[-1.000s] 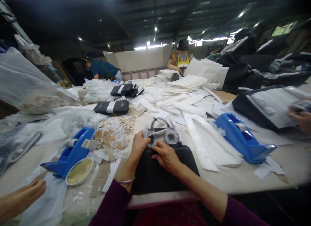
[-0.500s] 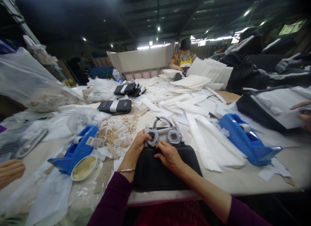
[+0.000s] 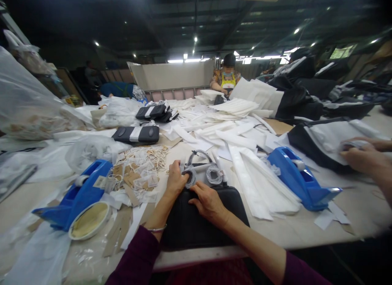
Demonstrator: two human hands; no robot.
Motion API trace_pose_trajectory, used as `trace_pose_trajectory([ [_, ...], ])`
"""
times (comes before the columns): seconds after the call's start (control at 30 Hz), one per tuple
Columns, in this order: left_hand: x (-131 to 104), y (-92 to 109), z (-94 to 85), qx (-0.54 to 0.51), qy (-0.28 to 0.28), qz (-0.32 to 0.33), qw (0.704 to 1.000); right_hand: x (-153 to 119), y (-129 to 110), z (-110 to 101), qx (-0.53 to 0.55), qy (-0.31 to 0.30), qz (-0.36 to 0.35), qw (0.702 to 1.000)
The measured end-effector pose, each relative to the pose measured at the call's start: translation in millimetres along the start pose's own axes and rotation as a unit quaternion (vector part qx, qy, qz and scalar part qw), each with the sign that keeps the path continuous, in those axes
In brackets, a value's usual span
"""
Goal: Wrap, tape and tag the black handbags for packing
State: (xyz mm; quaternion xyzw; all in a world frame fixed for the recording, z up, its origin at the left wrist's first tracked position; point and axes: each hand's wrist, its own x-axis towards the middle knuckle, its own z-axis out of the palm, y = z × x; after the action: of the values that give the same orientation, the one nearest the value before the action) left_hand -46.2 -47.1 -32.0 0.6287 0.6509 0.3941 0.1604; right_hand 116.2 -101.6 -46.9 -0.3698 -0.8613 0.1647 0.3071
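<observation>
A black bag (image 3: 211,215) lies flat at the table's front edge, its looped handle (image 3: 199,154) pointing away from me. Between body and handle are two round rings wrapped in clear plastic, a left ring (image 3: 189,178) and a right ring (image 3: 214,174). My left hand (image 3: 177,179) is closed on the left ring's outer side, its thumb reaching into the ring's middle. From below, my right hand (image 3: 208,199) has its curled fingertips pressed to the same ring's lower edge. Whatever fine material lies under the fingertips is hidden.
Blue tape dispensers stand left (image 3: 76,195) and right (image 3: 301,179). Near the left one are a round tub (image 3: 89,220) and stringed tags (image 3: 142,166). White foam sheets (image 3: 251,179) spread to the right. A co-worker's hands (image 3: 364,154) handle another black bag at right.
The view has swung slightly right, so the scene sits further left. My hands stay at the left ring with little change. The co-worker's hands at right have come further into view.
</observation>
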Motion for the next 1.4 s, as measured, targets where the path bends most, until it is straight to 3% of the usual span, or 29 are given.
trace_pose_trajectory([
  [0.17,22,-12,13.3,0.079,-0.072,-0.065,0.992,1,3,2,-0.012,-0.007,-0.005,1.000],
  [0.3,19,-4,15.5,0.100,-0.028,-0.078,0.991,2,4,2,-0.007,-0.004,-0.002,1.000],
  [0.37,10,9,10.9,0.101,0.035,-0.013,0.994,2,3,1,-0.003,-0.005,-0.003,1.000],
  [0.43,1,24,5.8,0.081,0.078,0.115,0.987,3,4,1,0.002,-0.006,-0.004,1.000],
  [0.5,-1,38,4.4,0.054,0.047,0.236,0.969,3,4,1,0.008,-0.005,-0.006,1.000],
  [0.53,2,43,6.1,0.053,0.015,0.266,0.963,3,4,1,0.011,-0.005,-0.004,1.000],
  [0.6,12,47,14.7,0.093,-0.059,0.242,0.964,3,4,1,0.014,-0.006,0.001,1.000],
  [0.67,27,46,27.7,0.155,-0.113,0.161,0.968,3,4,1,0.013,-0.012,0.010,1.000],
  [0.77,44,40,44.8,0.202,-0.139,0.091,0.965,3,3,-1,0.008,-0.020,0.013,1.000],
  [0.87,48,35,49.9,0.200,-0.135,0.102,0.965,4,2,-1,0.004,-0.020,0.013,1.000],
  [1.0,45,34,41.0,0.178,-0.138,0.131,0.965,5,2,1,0.005,-0.016,0.018,1.000],
  [1.17,54,40,34.8,0.169,-0.189,0.154,0.955,4,4,3,0.013,-0.014,0.014,1.000],
  [1.4,65,50,62.3,0.256,-0.240,0.097,0.931,3,2,-1,0.018,-0.018,0.021,0.999],
])
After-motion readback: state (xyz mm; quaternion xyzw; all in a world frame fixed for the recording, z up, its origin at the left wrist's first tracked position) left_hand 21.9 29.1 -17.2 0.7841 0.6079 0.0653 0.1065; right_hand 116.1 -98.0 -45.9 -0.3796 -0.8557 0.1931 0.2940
